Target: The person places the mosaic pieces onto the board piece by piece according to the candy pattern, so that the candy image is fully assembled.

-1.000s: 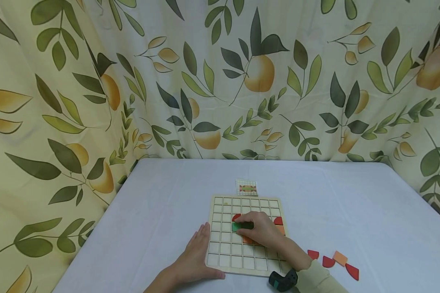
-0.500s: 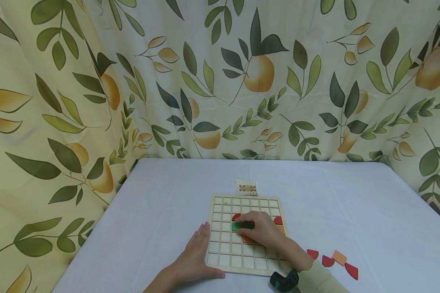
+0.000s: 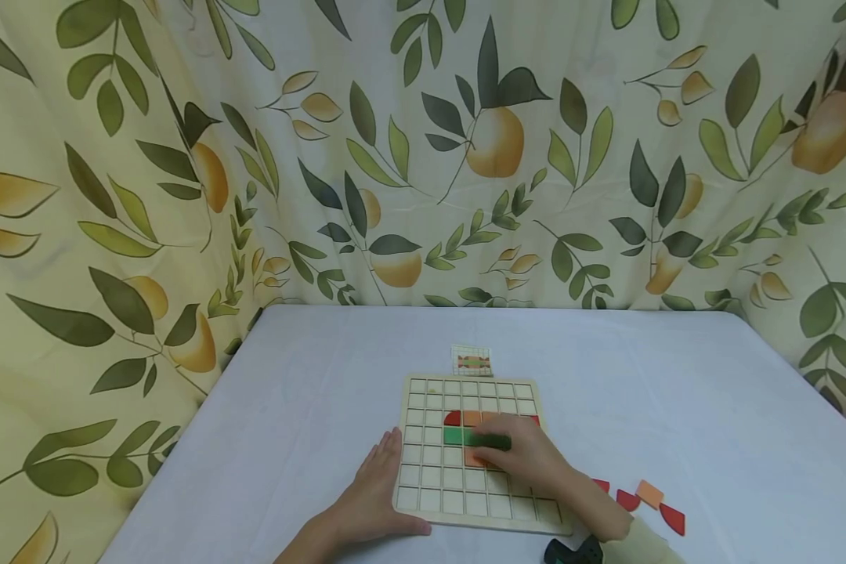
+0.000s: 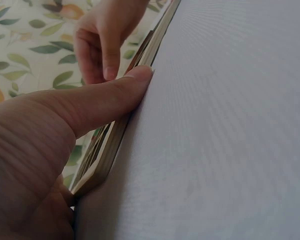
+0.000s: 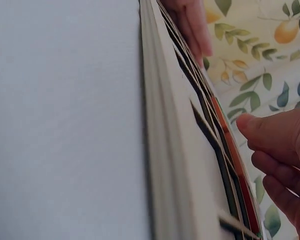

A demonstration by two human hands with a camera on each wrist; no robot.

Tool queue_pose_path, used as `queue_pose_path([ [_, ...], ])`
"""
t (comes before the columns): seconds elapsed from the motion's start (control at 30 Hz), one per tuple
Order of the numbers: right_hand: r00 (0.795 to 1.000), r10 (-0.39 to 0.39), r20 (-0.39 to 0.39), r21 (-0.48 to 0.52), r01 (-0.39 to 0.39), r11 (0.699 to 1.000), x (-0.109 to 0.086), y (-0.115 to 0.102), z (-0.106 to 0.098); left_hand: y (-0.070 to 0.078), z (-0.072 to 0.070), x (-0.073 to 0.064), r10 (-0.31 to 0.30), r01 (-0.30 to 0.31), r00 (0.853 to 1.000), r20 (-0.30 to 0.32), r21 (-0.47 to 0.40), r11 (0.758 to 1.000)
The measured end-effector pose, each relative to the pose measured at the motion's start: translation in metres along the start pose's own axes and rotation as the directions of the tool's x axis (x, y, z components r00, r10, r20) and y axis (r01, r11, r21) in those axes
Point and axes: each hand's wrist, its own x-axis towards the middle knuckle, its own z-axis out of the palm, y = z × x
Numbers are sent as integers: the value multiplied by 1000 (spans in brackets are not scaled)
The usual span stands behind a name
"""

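A pale wooden grid board lies on the table with coloured tiles in its middle cells. My left hand braces it, straight fingers along the left edge and thumb at the front corner. In the left wrist view that thumb presses the board's edge. My right hand hovers close over the tiles, thumb and fingertips bent either side of a row of green tiles. A red rounded tile and orange tiles show above that row. No tile shows between thumb and fingers in the right wrist view.
Behind the board lies a small pattern card. To its right are loose red tiles and an orange square tile. A black wrist device sits by my right sleeve. A leaf-and-fruit print curtain surrounds the table.
My right hand has shifted to the right and slightly nearer, uncovering more green and orange tiles. My left hand stays at the board's edge.
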Motion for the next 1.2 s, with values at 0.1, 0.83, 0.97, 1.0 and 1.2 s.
queue_pose_path([
  [0.1, 999, -28, -17, -10, 28, 1000, -5, 2, -4, 1, 0, 0, -2, 2, 1000, -3, -3, 1000],
  [0.83, 974, 168, -149, -98, -184, 978, -54, 22, -41, 0, 2, 0, 12, -12, 1000, -26, 5, 1000],
  [0.97, 969, 144, -200, -145, -174, 974, -66, 26, -48, 0, 2, 0, 15, -15, 1000, -26, 8, 1000],
  [1.0, 969, 142, -204, -155, -175, 972, -68, 26, -49, 0, 2, 0, 16, -16, 1000, -26, 10, 1000],
  [1.2, 956, 224, -191, -189, -260, 947, -77, 27, -57, -1, 1, -1, 19, -18, 999, -29, 9, 1000],
])
